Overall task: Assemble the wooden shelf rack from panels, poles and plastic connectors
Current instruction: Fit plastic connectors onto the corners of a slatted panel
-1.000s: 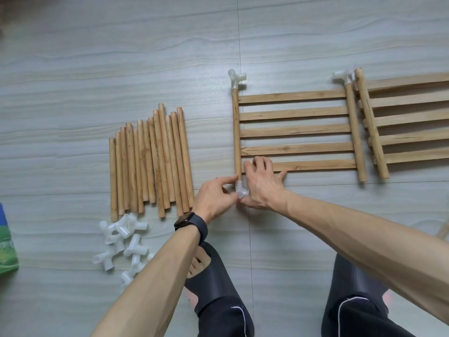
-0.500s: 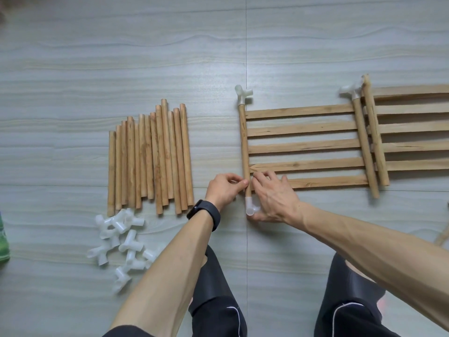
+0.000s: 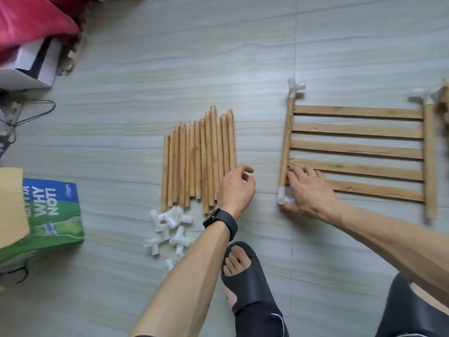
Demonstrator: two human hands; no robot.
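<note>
wood slat shelf panel [image 3: 357,149], pale and ladder-like, lies flat on the grey tiled floor [image 3: 170,69] right of centre, with a white plastic corner connector [image 3: 282,197] capping the lower end of its left rail. right hand [image 3: 308,195] lies flat on that lower left corner, fingers spread over the slats, thumb just beside the connector, not really gripping. left hand [image 3: 235,190] hovers empty, fingers loosely curled, between the panel and the row of loose round wooden poles [image 3: 199,161]. my guess: light and stiff, but the thin slats could flex, so grab the round rails. the bare lower end of the right rail [image 3: 431,210] has no connector yet; the pile of spare white connectors [image 3: 170,224] sits lower centre. lots of open floor above, black sandal [image 3: 245,288] close below.
</note>
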